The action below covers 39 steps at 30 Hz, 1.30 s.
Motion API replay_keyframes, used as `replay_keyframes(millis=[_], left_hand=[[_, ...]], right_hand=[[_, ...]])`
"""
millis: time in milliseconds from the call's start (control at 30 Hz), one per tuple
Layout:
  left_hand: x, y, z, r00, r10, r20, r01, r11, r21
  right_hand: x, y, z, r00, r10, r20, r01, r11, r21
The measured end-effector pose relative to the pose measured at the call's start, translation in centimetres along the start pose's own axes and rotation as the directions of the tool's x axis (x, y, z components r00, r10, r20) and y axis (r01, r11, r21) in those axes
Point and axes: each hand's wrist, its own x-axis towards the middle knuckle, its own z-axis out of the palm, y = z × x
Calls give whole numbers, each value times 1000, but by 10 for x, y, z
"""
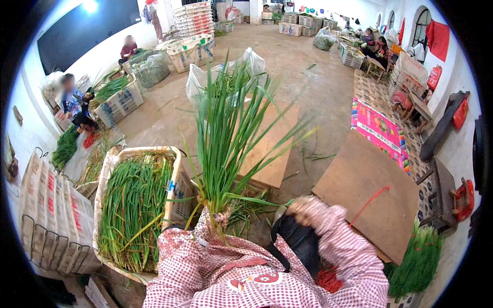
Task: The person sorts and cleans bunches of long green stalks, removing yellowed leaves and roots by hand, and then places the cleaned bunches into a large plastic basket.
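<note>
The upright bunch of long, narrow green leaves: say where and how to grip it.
Best grip the upright bunch of long, narrow green leaves low, just above the end of the red-and-white checked fabric left sleeve, coming from the right, the side of the blurred right hand. The leaves gather narrowly there but fan out above, so a low hold should likely close around most.

Glare from upper-left lamp (90,5), bowed edges, blurred right fingers (295,208)

White walls (31,110); brown floor (246,41); arched windows (422,24)
</note>
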Motion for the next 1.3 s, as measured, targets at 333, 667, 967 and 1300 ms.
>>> replay_keyframes(millis=[333,667,967,1300], left_hand=[[14,-53,-65,986,-41,162,58,993,-100],[-18,11,-1,919,383,95,-183,200,963],[-10,48,14,907,346,240,-249,-18,968],[30,90,0,932,315,181,-104,-246,964]], right_hand=[[55,-37,32,941,-87,327,169,958,-233],[122,-26,78,697,-716,42,268,315,910],[129,-87,21,841,-503,-199,474,509,718],[113,-245,-1,495,-835,-242,868,462,181]])
